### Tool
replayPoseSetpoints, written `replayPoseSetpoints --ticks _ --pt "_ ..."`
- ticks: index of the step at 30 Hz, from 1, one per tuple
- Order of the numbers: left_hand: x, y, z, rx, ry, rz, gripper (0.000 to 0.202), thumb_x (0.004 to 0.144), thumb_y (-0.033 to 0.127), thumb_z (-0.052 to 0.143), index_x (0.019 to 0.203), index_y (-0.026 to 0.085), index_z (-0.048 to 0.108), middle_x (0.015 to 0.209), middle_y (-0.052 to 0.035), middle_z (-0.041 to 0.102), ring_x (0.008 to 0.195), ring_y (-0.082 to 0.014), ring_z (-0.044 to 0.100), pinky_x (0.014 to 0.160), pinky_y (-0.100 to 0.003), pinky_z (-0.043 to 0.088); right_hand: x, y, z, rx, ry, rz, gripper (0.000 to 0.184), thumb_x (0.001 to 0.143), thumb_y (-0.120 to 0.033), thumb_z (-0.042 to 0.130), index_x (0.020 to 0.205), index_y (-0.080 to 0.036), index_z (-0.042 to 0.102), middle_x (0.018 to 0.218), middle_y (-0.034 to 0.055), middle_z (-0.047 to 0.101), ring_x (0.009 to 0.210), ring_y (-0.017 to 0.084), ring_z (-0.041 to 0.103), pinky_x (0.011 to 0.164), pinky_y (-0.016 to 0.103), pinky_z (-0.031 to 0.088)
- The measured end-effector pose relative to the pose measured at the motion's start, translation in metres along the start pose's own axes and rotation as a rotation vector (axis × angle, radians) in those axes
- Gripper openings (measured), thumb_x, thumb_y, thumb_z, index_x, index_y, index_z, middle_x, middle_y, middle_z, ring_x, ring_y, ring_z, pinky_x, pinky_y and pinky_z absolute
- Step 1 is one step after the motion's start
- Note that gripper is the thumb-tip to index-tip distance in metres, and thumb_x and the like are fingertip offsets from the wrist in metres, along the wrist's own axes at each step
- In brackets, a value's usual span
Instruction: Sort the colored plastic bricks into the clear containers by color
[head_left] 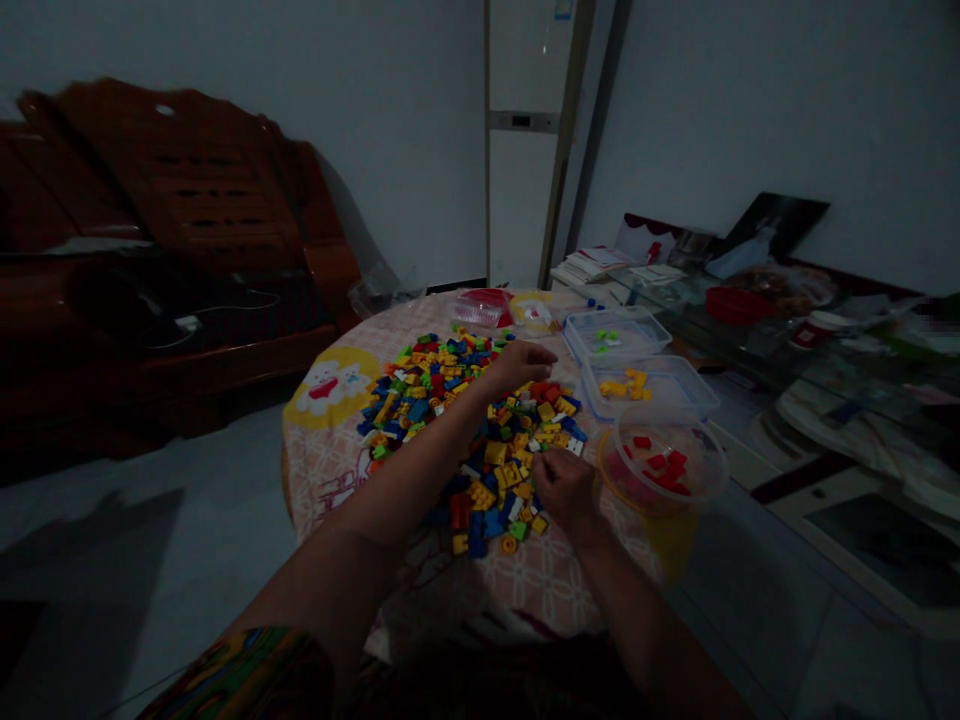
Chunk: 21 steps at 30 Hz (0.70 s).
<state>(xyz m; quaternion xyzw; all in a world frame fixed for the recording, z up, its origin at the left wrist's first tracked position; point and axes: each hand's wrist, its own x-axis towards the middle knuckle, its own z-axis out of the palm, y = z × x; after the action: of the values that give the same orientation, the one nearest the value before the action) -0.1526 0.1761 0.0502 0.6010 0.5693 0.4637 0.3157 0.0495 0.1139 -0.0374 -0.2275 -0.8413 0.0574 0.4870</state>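
A heap of small plastic building bricks [495, 453] in yellow, blue, red, green and white is spread over the round table. Above the heap's right side reaches my left hand [523, 364], its fingers curled together toward the clear boxes; what they hold, if anything, is too small to make out. My right hand [568, 492] rests low at the heap's right edge, fingers pinched among the bricks, with their tips partly hidden. Nearest to it stands a round clear tub [709, 468] with several red bricks. Beyond are a clear box [686, 398] holding yellow pieces and another box [649, 335] holding green pieces.
A patterned tablecloth [525, 590] covers the table. At its far edge lie a red-and-clear container [484, 308] and a few blue bricks [595, 303]. A cluttered glass shelf [675, 290] runs along the right. On the left stands a carved wooden sofa [202, 190]. The room is dim.
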Motion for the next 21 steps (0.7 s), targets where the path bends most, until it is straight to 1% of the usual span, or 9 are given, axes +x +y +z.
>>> replayPoseSetpoints --ticks 2,3,6,8,10,13,17,21 --pt "-0.014 -0.006 -0.015 0.232 0.018 -0.021 0.028 0.072 0.017 0.067 0.097 0.009 0.075 0.087 -0.008 0.075 0.077 -0.0173 0.068 0.075 -0.028 0.052 0.0 0.0 0.001 0.001 0.006 -0.004 0.031 0.089 -0.016 0.051 0.059 -0.021 0.049 0.054 -0.0008 0.056 0.052 0.012 0.052 0.057 0.026 0.034" --pt "-0.021 -0.009 -0.02 0.333 0.003 -0.033 0.026 0.071 0.017 0.066 0.094 0.01 0.076 0.084 -0.0067 0.075 0.076 -0.0173 0.068 0.074 -0.026 0.052 0.0 0.0 0.001 0.001 0.004 -0.005 0.03 0.089 -0.016 0.051 0.059 -0.021 0.049 0.054 -0.0007 0.056 0.052 0.012 0.052 0.057 0.026 0.033" --pt "-0.039 -0.018 -0.025 0.563 -0.078 -0.045 0.022 0.069 0.015 0.067 0.088 0.015 0.078 0.081 -0.0032 0.076 0.077 -0.017 0.068 0.074 -0.022 0.049 0.0 0.001 0.0 0.003 -0.009 -0.004 0.03 0.089 -0.016 0.051 0.06 -0.022 0.047 0.055 -0.0009 0.056 0.053 0.012 0.052 0.057 0.026 0.033" --pt "-0.047 -0.023 -0.026 0.658 -0.095 -0.036 0.023 0.067 0.013 0.066 0.086 0.017 0.079 0.084 -0.0025 0.076 0.08 -0.0172 0.068 0.075 -0.022 0.049 0.001 0.001 0.0 0.008 -0.014 -0.004 0.031 0.089 -0.015 0.051 0.06 -0.022 0.046 0.054 -0.0014 0.055 0.053 0.012 0.052 0.057 0.026 0.033" --pt "-0.053 -0.029 -0.029 0.684 -0.08 -0.033 0.025 0.066 0.011 0.065 0.086 0.018 0.079 0.088 -0.0024 0.077 0.082 -0.0167 0.068 0.075 -0.021 0.049 0.0 0.0 -0.001 0.011 -0.014 -0.004 0.031 0.089 -0.015 0.051 0.06 -0.022 0.045 0.054 -0.0017 0.054 0.053 0.012 0.051 0.057 0.026 0.032" --pt "-0.059 -0.036 -0.039 0.625 -0.044 -0.037 0.029 0.066 0.011 0.061 0.088 0.018 0.079 0.092 -0.0018 0.077 0.082 -0.0158 0.068 0.075 -0.021 0.049 0.0 0.0 -0.001 0.013 -0.009 0.001 0.032 0.089 -0.015 0.051 0.058 -0.022 0.043 0.053 -0.0019 0.053 0.052 0.012 0.049 0.056 0.027 0.031" --pt "-0.065 -0.041 -0.057 0.553 0.04 -0.041 0.03 0.064 0.012 0.059 0.085 0.018 0.079 0.091 -0.0019 0.077 0.085 -0.0171 0.068 0.079 -0.023 0.051 -0.001 0.001 0.0 0.02 -0.007 0.0 0.033 0.088 -0.015 0.051 0.058 -0.022 0.043 0.053 -0.0022 0.052 0.052 0.011 0.048 0.056 0.027 0.032" --pt "-0.074 -0.045 -0.072 0.485 0.069 -0.07 0.029 0.062 0.016 0.063 0.086 0.016 0.079 0.089 -0.0028 0.075 0.08 -0.0175 0.067 0.075 -0.024 0.051 0.0 0.0 -0.001 0.026 -0.006 0.003 0.032 0.087 -0.014 0.051 0.057 -0.022 0.043 0.053 -0.0021 0.051 0.051 0.011 0.048 0.056 0.026 0.031"
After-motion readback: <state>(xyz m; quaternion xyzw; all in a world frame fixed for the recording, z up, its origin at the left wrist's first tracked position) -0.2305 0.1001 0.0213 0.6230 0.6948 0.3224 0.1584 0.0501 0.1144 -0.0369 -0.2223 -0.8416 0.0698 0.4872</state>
